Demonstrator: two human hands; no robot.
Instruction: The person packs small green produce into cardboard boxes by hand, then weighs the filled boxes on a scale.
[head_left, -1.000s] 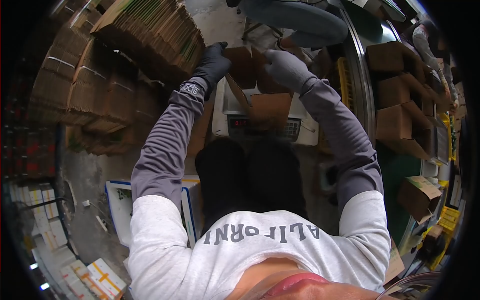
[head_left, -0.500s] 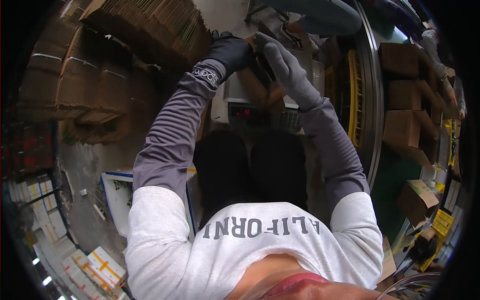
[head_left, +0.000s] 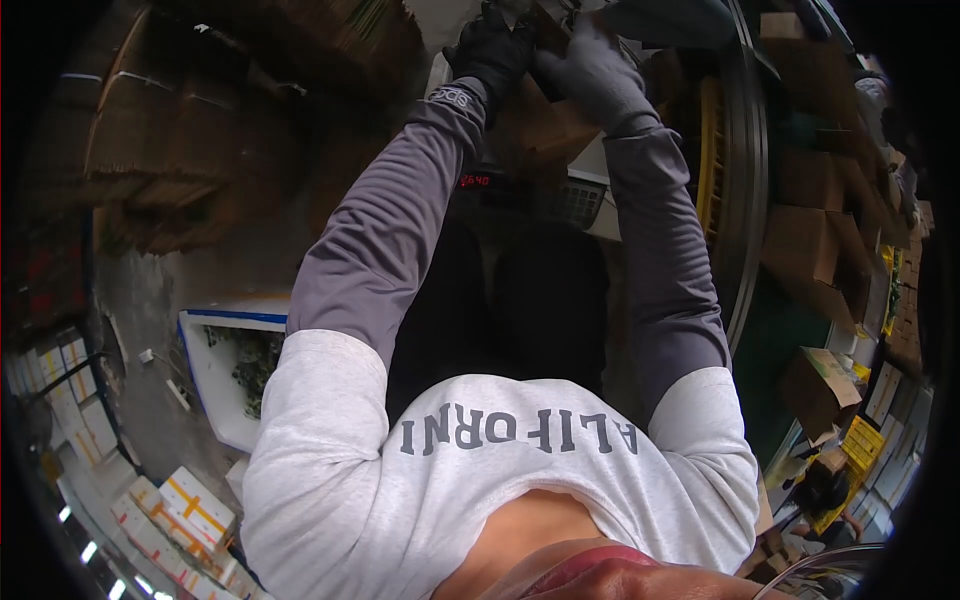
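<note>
Where its flaps stood open a second ago, the brown cardboard box (head_left: 545,132) on the pale weighing scale (head_left: 588,202) now lies under the black-gloved left hand (head_left: 492,50) and grey-gloved right hand (head_left: 592,68). Each grip seems clamped on folded-down flaps, so the top looks nearly closed.

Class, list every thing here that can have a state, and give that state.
cardboard box, held up in both hands
left hand, gloved, gripping the box
right hand, gloved, gripping the box
scale, switched on, red digits lit
flattened cartons, folded flat, stacked
boxes at right, erected, flaps open
</note>
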